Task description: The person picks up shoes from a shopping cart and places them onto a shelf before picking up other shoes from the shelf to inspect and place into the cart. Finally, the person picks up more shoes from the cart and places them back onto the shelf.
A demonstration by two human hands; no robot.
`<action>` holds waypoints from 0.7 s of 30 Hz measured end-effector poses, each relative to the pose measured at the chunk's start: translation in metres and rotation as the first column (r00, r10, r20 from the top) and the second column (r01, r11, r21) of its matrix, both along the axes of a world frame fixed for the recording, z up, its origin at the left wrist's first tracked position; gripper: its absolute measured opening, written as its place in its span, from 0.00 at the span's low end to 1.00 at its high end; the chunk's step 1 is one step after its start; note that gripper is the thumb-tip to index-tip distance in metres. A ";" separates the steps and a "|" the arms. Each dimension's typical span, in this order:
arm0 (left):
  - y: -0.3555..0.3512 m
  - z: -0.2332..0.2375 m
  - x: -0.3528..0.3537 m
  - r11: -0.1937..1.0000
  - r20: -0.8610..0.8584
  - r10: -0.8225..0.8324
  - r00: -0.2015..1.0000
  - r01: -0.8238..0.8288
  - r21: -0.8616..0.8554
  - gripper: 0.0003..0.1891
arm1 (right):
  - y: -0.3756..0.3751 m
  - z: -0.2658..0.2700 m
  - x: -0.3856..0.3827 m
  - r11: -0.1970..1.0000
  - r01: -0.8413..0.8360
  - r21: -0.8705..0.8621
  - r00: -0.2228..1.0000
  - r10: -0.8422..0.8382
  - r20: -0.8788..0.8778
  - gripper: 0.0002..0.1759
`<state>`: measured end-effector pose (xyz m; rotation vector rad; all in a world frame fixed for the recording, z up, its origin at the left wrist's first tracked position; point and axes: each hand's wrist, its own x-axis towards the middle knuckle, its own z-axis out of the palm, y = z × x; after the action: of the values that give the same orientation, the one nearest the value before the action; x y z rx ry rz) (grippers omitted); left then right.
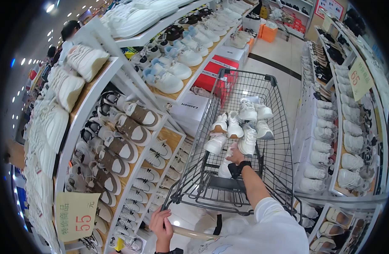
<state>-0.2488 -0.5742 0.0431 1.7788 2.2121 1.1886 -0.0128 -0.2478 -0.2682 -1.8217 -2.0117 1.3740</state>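
Note:
A black wire shopping cart [283, 139] stands in front of me with several white sneakers inside. My right hand [235, 155], with a black band on the wrist, reaches down into the cart. Its fingers close on a white sneaker [224, 168] nearest to me, partly hidden behind the hand. Just beyond it lie another white sneaker [247, 142] and a pale pinkish one [215, 144]. At the lower left, my left hand [161, 221] curls round the end of the tan cart handle [192, 233].
Shelves of white and brown sneakers [118, 144] line the left side, with a price sign [77, 216] at the near end. More shoe racks [351, 127] run along the right. Red shoeboxes [217, 70] and a white box [188, 108] sit beside the cart. Tiled aisle floor [268, 74] extends ahead.

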 end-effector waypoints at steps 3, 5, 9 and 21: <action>0.007 -0.004 -0.001 1.000 -0.039 -0.012 0.999 0.011 -0.007 0.08 | 0.002 -0.008 0.000 0.986 0.112 0.120 0.993 -0.106 -0.061 0.44; 0.007 -0.007 -0.002 1.000 -0.046 -0.012 0.999 0.012 0.009 0.13 | 0.010 -0.013 0.002 0.972 0.127 0.197 0.990 -0.112 -0.085 0.41; 0.015 -0.003 -0.001 1.000 -0.088 -0.023 0.996 0.022 -0.008 0.18 | 0.021 -0.006 0.008 0.997 -0.016 0.081 0.999 0.013 0.042 0.29; 0.047 -0.007 -0.031 0.997 -0.051 -0.073 0.996 0.074 0.011 0.14 | 0.042 0.052 0.008 0.944 -0.051 0.325 0.999 0.050 0.010 0.08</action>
<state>-0.2799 -0.5274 0.0365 1.8976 2.1494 1.1584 -0.0047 -0.2062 -0.2159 -1.6368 -2.1460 0.9746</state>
